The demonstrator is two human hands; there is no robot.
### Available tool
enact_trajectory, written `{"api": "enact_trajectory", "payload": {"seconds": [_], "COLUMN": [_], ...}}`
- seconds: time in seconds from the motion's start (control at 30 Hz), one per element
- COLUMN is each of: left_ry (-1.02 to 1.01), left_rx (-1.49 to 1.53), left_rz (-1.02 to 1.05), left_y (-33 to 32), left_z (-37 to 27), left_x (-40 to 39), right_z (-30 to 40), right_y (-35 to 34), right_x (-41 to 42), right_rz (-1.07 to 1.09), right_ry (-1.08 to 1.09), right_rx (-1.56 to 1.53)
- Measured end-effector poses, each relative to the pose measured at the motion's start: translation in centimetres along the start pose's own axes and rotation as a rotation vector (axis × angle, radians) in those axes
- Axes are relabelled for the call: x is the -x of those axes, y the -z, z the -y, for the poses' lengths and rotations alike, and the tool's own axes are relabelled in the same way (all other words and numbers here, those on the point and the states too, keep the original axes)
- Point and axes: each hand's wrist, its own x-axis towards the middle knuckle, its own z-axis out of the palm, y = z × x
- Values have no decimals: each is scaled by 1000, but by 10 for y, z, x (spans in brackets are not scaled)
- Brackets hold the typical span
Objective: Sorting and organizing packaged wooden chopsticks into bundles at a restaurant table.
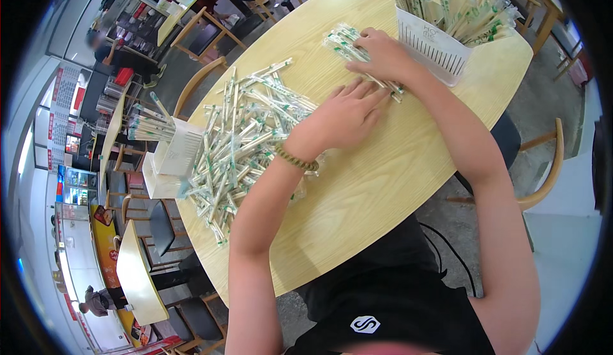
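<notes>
A small bundle of paired chopsticks in clear, green-printed wrappers [342, 40] lies on the pale wooden table. My right hand [385, 58] reaches over this bundle from above, thumb on one side and fingers on the other. Flat and palm down, my left hand [342, 115] has its fingertips close to the bundle's near side; whether they touch it is hidden. Beneath and left of my left wrist, which wears a braided bracelet [296, 157], spreads a loose pile of wrapped chopsticks [249, 125] pointing in many directions.
A white slotted plastic basket [431, 43] packed with upright wrapped chopsticks stands beyond my right forearm. At the table's [364, 182] left edge is a smaller white holder [179, 151] with more chopsticks. Wooden chairs [541, 163] flank the table. Other people [127, 65] are farther off.
</notes>
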Motion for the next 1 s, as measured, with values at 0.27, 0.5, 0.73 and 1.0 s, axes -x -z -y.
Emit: {"api": "enact_trajectory", "payload": {"seconds": [0.27, 0.5, 0.73, 1.0], "left_ry": [556, 443, 414, 229], "left_rx": [-156, -132, -224, -68], "left_rz": [-2, -95, -326, -303], "left_y": [58, 29, 12, 19], "left_z": [36, 41, 37, 41], "left_x": [62, 55, 48, 48], "right_z": [-17, -15, -17, 1], "right_y": [-6, -7, -11, -9], "right_x": [-4, -6, -5, 0], "right_rz": [-28, 19, -11, -15], "right_ry": [57, 88, 116, 25], "right_rx": [36, 14, 19, -30]}}
